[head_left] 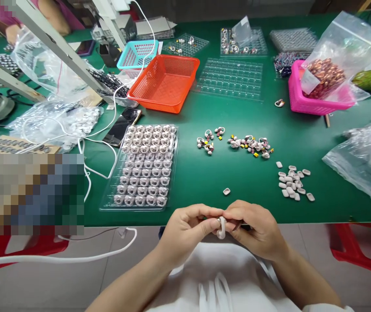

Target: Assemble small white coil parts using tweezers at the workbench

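Observation:
Both of my hands meet at the table's front edge, above my lap. My left hand (194, 227) is closed, its thumb and fingers pinching a small white, curved clip-on earphone part (221, 228). My right hand (257, 225) is closed on the other side of the same part, fingertips touching those of the left; a thin dark piece shows by its fingers. Just beyond lies a single small white cap (226, 191). To the right is a heap of similar white caps (290, 184). Farther back lie several earphone parts with yellow tabs (252, 145) and a smaller group (209, 139).
A clear tray filled with rows of earphone parts (144, 164) is on the left. Behind it stand an orange basket (164, 84), a phone (122, 125) and a white cable (99, 173). A pink basket (322, 106) and a plastic bag (364, 160) are at right.

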Tool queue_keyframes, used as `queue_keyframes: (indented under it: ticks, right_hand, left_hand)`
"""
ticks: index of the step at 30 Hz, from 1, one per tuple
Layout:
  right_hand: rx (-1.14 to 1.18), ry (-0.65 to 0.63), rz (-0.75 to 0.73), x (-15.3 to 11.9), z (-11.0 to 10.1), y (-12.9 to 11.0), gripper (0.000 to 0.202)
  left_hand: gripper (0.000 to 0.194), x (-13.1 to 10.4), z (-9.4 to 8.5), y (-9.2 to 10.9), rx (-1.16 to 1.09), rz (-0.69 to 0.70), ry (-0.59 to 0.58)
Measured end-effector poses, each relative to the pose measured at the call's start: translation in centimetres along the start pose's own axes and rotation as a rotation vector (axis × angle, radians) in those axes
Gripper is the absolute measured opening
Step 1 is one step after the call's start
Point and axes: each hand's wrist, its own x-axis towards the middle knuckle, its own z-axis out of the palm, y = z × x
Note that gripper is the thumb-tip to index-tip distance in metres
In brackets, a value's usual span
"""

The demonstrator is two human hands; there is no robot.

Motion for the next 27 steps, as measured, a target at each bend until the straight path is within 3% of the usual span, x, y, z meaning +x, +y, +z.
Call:
queue_keyframes:
  ticks: [2,6,10,14,16,21,24,27]
  right_hand:
    - [-0.049,-0.052,0.018,0.0,-0.2,0.0,0.027]
    - [-0.152,-0.162,0.055,-0.3,-0.6,-0.2,0.033]
    - [-0.164,-0.190,0.072,-0.2,-0.6,-0.4,0.028]
    - [-0.036,-0.116,0.113,0.0,-0.5,-0.5,0.015]
    - [0.090,-0.051,0.175,-0.2,-0.3,-0.3,0.011]
    - [0.598,0.092,0.415,-1.7,1.2,0.7,0.026]
    - [0.769,0.172,0.464,-2.1,2.7,0.9,0.033]
    - [0.848,0.292,0.455,-2.0,3.9,0.6,0.033]
  left_hand:
    - [0.018,0.3,-0.1,0.2,-0.119,-0.125,-0.009]
    - [0.032,0.9,0.1,0.8,-0.162,-0.244,-0.015]
    - [0.039,1.1,0.4,1.1,-0.136,-0.270,-0.010]
    - [0.042,0.9,0.6,0.8,-0.071,-0.241,0.029]
    - [0.045,0.7,0.6,0.4,0.006,-0.154,0.049]
    - [0.075,0.8,0.8,-1.1,0.339,0.330,-0.019]
    - [0.080,1.0,1.3,-2.0,0.408,0.429,-0.120]
    - [0.071,0.9,2.0,-2.6,0.436,0.482,-0.108]
